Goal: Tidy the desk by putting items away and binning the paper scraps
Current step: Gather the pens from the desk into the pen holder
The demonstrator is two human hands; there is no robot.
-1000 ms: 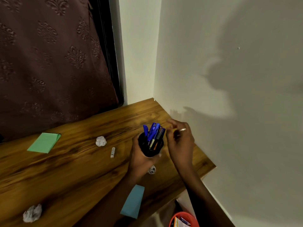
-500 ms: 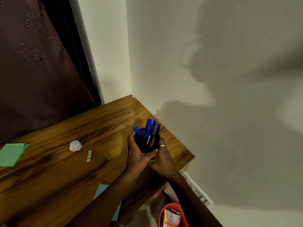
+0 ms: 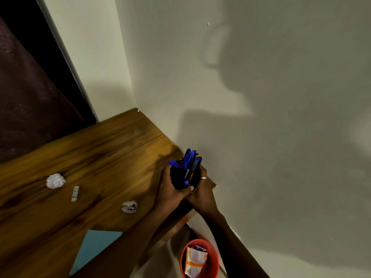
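A black pen holder full of blue pens stands at the desk's right end, close to the wall. My left hand grips its left side and my right hand, with a ring on one finger, grips its right side. Two crumpled paper scraps lie on the wooden desk: one toward the left, another just left of my left forearm. A small white eraser-like piece lies between them. An orange bin with wrappers inside sits on the floor below the desk's right end.
A blue sheet of paper lies at the desk's near edge, partly under my left forearm. A pale wall runs along the desk's right side. A dark curtain hangs behind the desk at the left.
My right hand has come down from the pen tops to clasp the holder beside my left hand. The holder has moved toward the desk's right end. The view has swung right.
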